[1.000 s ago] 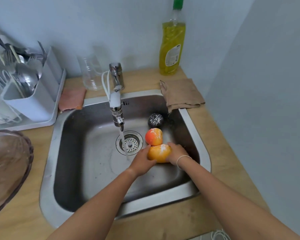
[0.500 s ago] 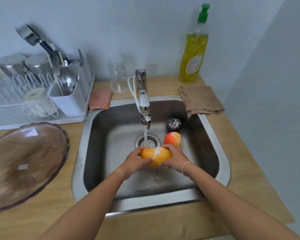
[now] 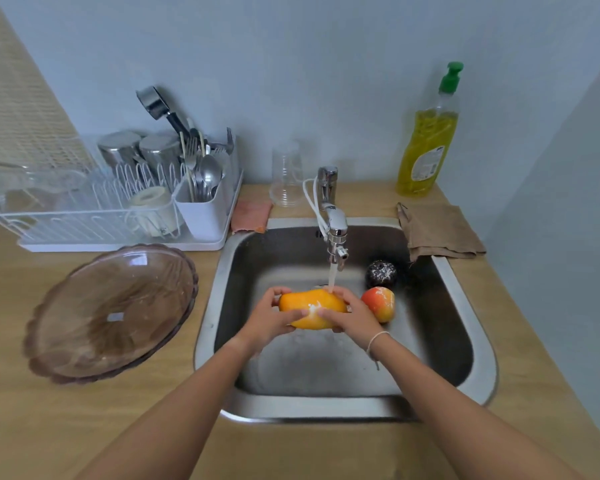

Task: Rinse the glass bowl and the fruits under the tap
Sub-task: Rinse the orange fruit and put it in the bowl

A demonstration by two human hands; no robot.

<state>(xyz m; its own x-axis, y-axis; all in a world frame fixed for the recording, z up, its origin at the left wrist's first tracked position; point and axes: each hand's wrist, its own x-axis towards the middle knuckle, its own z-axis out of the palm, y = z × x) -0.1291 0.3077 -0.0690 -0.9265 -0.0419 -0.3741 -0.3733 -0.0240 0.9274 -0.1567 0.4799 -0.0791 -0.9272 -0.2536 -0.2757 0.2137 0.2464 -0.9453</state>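
Since a second ago the orange fruit (image 3: pixel 310 308) has come off the sink floor and up under the stream; it was low beside the red fruit, now it's held level right below the spout. View also swung left, so the bowl is fully in frame.

Grip: left hand (image 3: pixel 270 320) wrapped on the fruit's left end, right hand (image 3: pixel 347 315) on its right end, fingers curled round it, both closed on it. Water lands on the fruit's top near the right-hand fingers.

Just right of the grip: red fruit (image 3: pixel 379 303) lying in the sink (image 3: pixel 478 344), wet-looking, not held. Behind that, a dark speckled fruit (image 3: pixel 381 274) near the back right corner. Directly behind the grip: tap (image 3: pixel 336 233), running.

Well left of the grip, on the table (image 3: pixel 32 427): glass bowl (image 3: pixel 113 311), out of the sink, upright.

Progress guess: mid-task. Orange fruit is being rinsed now. Can't tell if the bowl or the other two fruits are done; probably the bowl, since it's set aside.

Far behind: dish rack (image 3: pixel 94 206), soap bottle (image 3: pixel 428 140), brown cloth (image 3: pixel 439 232).
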